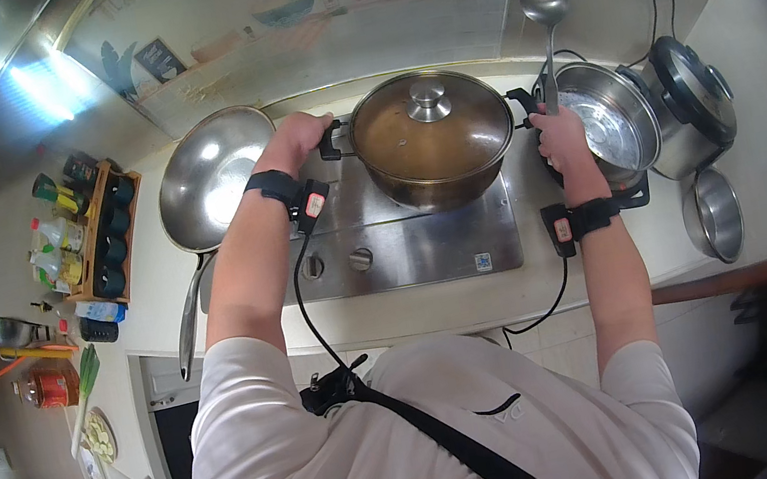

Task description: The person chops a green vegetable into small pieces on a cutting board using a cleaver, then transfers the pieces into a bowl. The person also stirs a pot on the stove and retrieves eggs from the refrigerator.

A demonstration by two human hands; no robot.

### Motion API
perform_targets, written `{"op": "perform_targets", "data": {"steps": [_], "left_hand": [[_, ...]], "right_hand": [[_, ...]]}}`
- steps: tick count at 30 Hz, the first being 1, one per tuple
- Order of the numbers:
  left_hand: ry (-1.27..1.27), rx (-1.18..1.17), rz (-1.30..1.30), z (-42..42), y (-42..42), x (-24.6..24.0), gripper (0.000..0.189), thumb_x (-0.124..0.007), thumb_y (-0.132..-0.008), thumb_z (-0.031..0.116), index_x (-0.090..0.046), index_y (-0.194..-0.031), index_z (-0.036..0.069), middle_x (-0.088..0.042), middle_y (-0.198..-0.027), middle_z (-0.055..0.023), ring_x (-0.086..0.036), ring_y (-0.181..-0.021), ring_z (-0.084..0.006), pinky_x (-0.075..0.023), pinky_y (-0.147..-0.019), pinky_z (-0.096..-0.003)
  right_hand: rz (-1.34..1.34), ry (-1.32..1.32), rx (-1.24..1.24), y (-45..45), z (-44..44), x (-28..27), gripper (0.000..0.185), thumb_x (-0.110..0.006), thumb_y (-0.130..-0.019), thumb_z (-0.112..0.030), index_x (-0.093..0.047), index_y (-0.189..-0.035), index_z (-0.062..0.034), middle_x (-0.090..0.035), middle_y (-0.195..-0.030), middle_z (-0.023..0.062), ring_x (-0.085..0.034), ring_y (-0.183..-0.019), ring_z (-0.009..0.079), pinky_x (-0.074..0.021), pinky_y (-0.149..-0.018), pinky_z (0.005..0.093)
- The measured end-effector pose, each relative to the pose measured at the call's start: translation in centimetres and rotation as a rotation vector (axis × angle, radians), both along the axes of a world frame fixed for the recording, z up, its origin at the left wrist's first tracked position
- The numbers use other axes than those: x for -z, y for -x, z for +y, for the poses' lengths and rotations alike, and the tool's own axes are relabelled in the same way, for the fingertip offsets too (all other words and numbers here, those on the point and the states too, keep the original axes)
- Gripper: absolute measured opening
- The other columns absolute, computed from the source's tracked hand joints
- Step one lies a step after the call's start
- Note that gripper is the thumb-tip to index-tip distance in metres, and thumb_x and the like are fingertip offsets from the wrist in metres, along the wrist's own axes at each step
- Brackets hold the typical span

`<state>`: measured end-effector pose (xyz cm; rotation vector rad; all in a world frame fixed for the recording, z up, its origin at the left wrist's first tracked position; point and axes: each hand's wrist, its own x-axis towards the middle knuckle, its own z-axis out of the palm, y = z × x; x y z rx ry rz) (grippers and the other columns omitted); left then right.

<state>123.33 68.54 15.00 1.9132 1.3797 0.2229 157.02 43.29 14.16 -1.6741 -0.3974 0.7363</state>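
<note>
A stainless steel pot (406,190) with two black handles is over the gas hob (402,259), under a domed glass lid (382,141) with a metal knob. My left hand (302,137) is at the pot's left handle (331,143), fingers curled against it and partly hidden. In my right hand (560,137) is the handle of a metal ladle (544,1), its bowl pointing up and away from me. The fingers of that hand also meet the pot's right handle (522,106). Brownish contents show dimly through the glass.
Left of the pot sits a steel wok (214,184). At right are an open steel pot (607,118), a pressure cooker (692,104) and a steel bowl (713,215). A wooden rack (101,233) with bottles, a scallion (86,396) and a plate (98,435) are farther left.
</note>
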Motion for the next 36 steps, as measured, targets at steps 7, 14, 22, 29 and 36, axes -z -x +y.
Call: {"op": "perform_targets", "data": {"steps": [7,14,22,29,36], "left_hand": [[0.212,-0.139,-0.492,0.1,-0.2,2.9,0.029,-0.067,-0.093,0.029,-0.071,-0.076,0.006,-0.064,-0.072,-0.0031,-0.054,-0.067,-0.0157,-0.0403,-0.063,-0.0336],[0.111,-0.191,-0.416,-1.0,-0.2,2.5,0.036,-0.066,-0.093,0.034,-0.067,-0.071,0.006,-0.057,-0.066,-0.0024,-0.048,-0.062,-0.0141,-0.0374,-0.057,-0.0346],[0.037,-0.182,-0.345,-2.3,-0.1,1.2,0.042,-0.062,-0.093,0.041,-0.066,-0.073,0.005,-0.053,-0.060,-0.0039,-0.040,-0.047,-0.0173,-0.0326,-0.046,-0.0391],[-0.265,0.072,-0.052,-1.5,-0.3,1.4,0.047,-0.039,-0.100,0.035,-0.070,-0.088,0.000,-0.070,-0.087,-0.0222,-0.065,-0.086,-0.0394,-0.0488,-0.077,-0.0447],[-0.460,0.052,0.298,0.0,-1.2,2.9,0.056,-0.020,-0.106,0.034,-0.061,-0.119,-0.002,-0.069,-0.107,-0.0222,-0.065,-0.103,-0.0402,-0.0387,-0.102,-0.0505]], "right_hand": [[0.069,-0.047,0.044,0.8,0.4,-0.7,0.024,-0.066,-0.084,-0.004,-0.057,-0.106,-0.0076,-0.047,-0.065,-0.0009,-0.039,-0.042,0.0123,-0.0285,-0.037,0.0314],[0.134,-0.148,0.073,0.9,0.4,-0.2,0.024,-0.062,-0.085,0.003,-0.054,-0.105,-0.0080,-0.048,-0.069,-0.0007,-0.038,-0.044,0.0100,-0.0280,-0.038,0.0290],[0.097,-0.136,0.077,1.7,-0.1,-0.3,0.022,-0.063,-0.088,0.001,-0.053,-0.104,-0.0109,-0.049,-0.071,-0.0025,-0.037,-0.045,0.0072,-0.0292,-0.038,0.0276],[0.101,-0.169,0.074,1.2,0.2,0.1,0.023,-0.063,-0.086,0.001,-0.055,-0.104,-0.0098,-0.050,-0.072,-0.0011,-0.038,-0.045,0.0087,-0.0301,-0.038,0.0285],[0.098,-0.133,0.051,0.9,0.5,-0.1,0.026,-0.064,-0.086,0.000,-0.055,-0.108,-0.0080,-0.050,-0.072,-0.0016,-0.037,-0.045,0.0089,-0.0296,-0.039,0.0281]]}}
